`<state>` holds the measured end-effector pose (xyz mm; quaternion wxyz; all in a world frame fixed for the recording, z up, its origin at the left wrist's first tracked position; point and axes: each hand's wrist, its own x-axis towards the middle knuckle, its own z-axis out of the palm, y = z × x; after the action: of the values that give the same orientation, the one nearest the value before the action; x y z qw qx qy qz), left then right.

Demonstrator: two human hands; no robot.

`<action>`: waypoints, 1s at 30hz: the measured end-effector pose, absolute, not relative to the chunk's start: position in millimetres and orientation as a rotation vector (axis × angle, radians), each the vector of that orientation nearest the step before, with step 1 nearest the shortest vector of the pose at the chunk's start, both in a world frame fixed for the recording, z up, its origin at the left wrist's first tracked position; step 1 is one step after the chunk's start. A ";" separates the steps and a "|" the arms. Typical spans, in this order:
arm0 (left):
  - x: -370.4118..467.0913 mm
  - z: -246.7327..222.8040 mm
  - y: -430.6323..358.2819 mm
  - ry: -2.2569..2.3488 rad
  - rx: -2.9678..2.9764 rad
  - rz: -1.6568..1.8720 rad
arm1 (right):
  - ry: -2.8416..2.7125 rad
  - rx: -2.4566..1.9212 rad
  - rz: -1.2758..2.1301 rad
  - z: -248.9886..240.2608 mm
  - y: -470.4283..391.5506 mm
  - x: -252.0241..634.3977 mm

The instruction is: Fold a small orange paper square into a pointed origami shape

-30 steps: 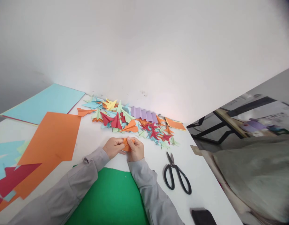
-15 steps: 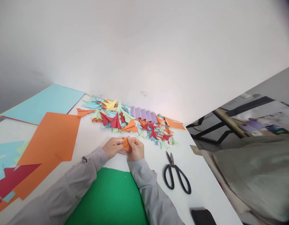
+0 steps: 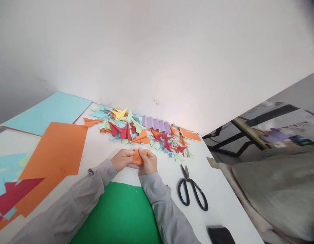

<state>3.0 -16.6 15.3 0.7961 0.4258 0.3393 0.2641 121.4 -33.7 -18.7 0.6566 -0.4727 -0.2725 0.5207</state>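
Observation:
A small folded piece of orange paper (image 3: 138, 158) is held between my two hands, above the white table. My left hand (image 3: 122, 160) grips its left side with the fingers closed. On the other side my right hand (image 3: 149, 161) pinches it, the thumb lying across its face. Just beyond my hands spreads a pile of small folded paper planes (image 3: 125, 132) in red, orange, green, blue and yellow. A pleated purple paper strip (image 3: 157, 124) lies along the back of that pile. Under my forearms is a green sheet (image 3: 118, 213).
Black-handled scissors (image 3: 190, 188) lie slightly open at the right, with a dark flat object (image 3: 220, 235) nearer me. Orange sheets (image 3: 57, 145), a light-blue stack (image 3: 48, 110) and red scraps (image 3: 17, 195) cover the left. A person in olive clothing (image 3: 279, 189) is beyond the table's right edge.
Both hands stay in nearly the same place. A little more of the orange paper's face shows between my fingers now.

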 end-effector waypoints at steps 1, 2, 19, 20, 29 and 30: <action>2.9 15.7 -16.6 0.728 0.910 0.563 | -0.615 -1.072 1.182 -18.2 -33.8 121.4; 2.8 15.8 -16.5 0.726 0.906 0.561 | -0.614 -1.073 1.182 -17.8 -33.9 121.5; 2.5 9.4 -14.7 0.819 0.912 0.655 | -0.682 -1.077 1.200 -20.0 -33.9 123.8; 2.3 8.8 -14.5 0.816 0.919 0.666 | -0.711 -1.068 1.208 -19.7 -34.3 124.3; 3.0 9.5 -16.9 0.809 0.993 0.690 | -0.703 -1.006 1.303 -18.1 -34.0 126.0; 2.9 9.8 -17.3 0.809 1.003 0.691 | -0.692 -1.005 1.305 -17.4 -34.0 125.6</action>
<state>2.9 -17.3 9.8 0.7445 0.4580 0.3693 0.3156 125.6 -34.0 -17.4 0.6268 -0.4382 -0.3018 0.5692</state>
